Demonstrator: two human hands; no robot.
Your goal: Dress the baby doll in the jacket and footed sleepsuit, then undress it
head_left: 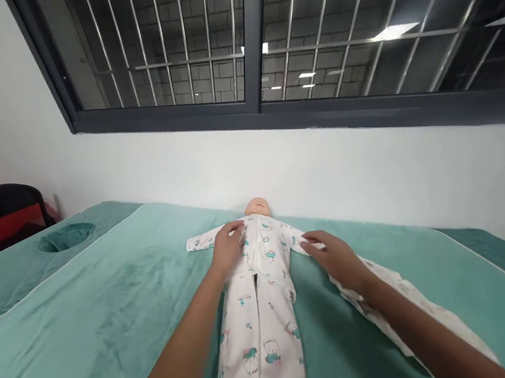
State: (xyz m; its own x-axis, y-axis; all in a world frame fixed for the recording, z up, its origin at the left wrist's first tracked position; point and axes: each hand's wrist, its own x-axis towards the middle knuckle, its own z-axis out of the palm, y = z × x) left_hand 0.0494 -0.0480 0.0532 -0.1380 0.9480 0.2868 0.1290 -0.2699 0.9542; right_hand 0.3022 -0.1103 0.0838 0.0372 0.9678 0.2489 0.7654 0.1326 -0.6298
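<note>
A baby doll (257, 205) lies on its back on a green-covered bed, its head toward the wall. It wears a white pajama top (267, 251) with small animal prints and matching pants (278, 339). My left hand (230, 248) rests at the top's side near the shoulder, fingers slightly bent and thumb apart. One sleeve (199, 242) stretches out flat beyond it. On the other side, my right hand (334, 257) has its thumb and fingers around the other sleeve (294, 236). That sleeve's end is partly hidden behind the hand.
A loose white printed cloth (433, 314) lies under and beside my right forearm. The green bed cover (89, 319) has a round hole (65, 236) at left. A red and black chair (2, 213) stands beyond it. A barred window (248, 42) is above the wall.
</note>
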